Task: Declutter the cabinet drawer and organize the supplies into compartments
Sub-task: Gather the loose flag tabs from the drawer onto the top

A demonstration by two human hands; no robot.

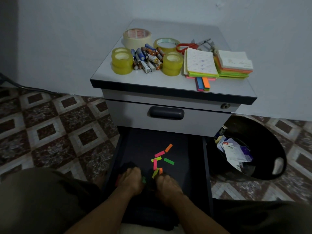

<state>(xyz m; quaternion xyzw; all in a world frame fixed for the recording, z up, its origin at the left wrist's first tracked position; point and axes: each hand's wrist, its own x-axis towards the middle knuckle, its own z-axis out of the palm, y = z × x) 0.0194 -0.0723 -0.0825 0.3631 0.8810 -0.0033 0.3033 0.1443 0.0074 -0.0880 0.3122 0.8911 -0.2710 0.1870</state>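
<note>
The lower drawer [196, 159] of the grey cabinet [168, 97] is pulled out toward me, its dark floor scattered with several small neon sticky flags [159, 153]. My left hand [131, 180] is down at the drawer's near left with fingers curled, a green flag [143, 180] showing at its fingertips. My right hand [166, 187] sits beside it, fingers curled next to a yellow flag [155, 173] and an orange flag [160, 171]. What either hand holds is hidden in the dark.
On the cabinet top lie tape rolls [121, 60], a pile of batteries [147, 58], red scissors [186, 47] and sticky-note pads [233, 64]. A black bin [263, 132] with paper scraps stands on the tiled floor to the right. The upper drawer [166, 113] is closed.
</note>
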